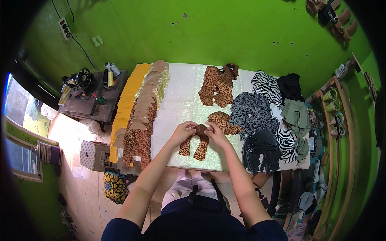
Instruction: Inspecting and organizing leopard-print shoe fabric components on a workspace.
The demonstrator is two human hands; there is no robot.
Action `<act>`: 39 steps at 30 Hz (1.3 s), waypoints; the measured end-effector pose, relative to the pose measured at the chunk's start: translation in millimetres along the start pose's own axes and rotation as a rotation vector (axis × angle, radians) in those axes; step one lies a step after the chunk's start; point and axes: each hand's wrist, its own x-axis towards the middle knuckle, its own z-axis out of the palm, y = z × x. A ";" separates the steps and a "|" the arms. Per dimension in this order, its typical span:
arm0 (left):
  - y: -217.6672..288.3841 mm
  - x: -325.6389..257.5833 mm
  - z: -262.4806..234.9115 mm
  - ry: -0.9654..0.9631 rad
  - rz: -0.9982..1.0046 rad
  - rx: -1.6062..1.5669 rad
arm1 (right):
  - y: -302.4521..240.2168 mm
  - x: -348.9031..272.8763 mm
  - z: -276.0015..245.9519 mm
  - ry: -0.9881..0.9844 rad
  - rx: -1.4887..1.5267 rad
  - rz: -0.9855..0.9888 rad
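Over the near middle of the table, a U-shaped leopard-print fabric piece (200, 152) lies between my hands, its two legs pointing toward me. Its top edge is turned over and shows a plain dark brown face. My left hand (185, 131) pinches the piece at its upper left, fingers bent. On the upper right, my right hand (215, 134) pinches the same piece between thumb and fingers. Just beyond the right hand lies a leopard-print cutout pile (222, 119). Farther back is another leopard-print pile (217, 85).
Overlapping leopard-print pieces with tan rounded ends (138, 132) run along the table's left side beside a yellow sheet (124, 108). Dark patterned pieces (253, 110), black pieces (261, 148), zebra-print fabric (267, 85) and green fabric (296, 116) crowd the right. A sewing machine (83, 82) stands at far left.
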 end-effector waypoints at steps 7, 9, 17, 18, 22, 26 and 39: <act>-32.4 -1.9 -17.2 0.201 0.006 0.421 | 3.1 -10.7 18.7 0.106 -0.402 0.160; -40.9 0.3 -14.4 0.212 0.005 0.492 | 15.3 -10.5 20.7 0.139 -0.463 0.148; -54.3 1.1 -13.9 0.253 -0.045 0.674 | 17.0 -5.5 33.6 0.210 -0.731 0.190; -55.4 1.6 -13.7 0.250 -0.051 0.673 | 19.2 -6.3 33.5 0.215 -0.791 0.149; -48.8 0.1 -11.2 0.222 -0.094 0.835 | 13.4 -11.7 38.6 0.221 -0.924 0.043; -41.9 -3.5 -1.2 0.330 -0.057 1.089 | 10.5 -20.7 53.7 0.195 -1.110 -0.476; -44.0 0.1 3.4 0.206 0.033 1.201 | 34.1 -51.2 22.2 0.120 -1.167 -0.456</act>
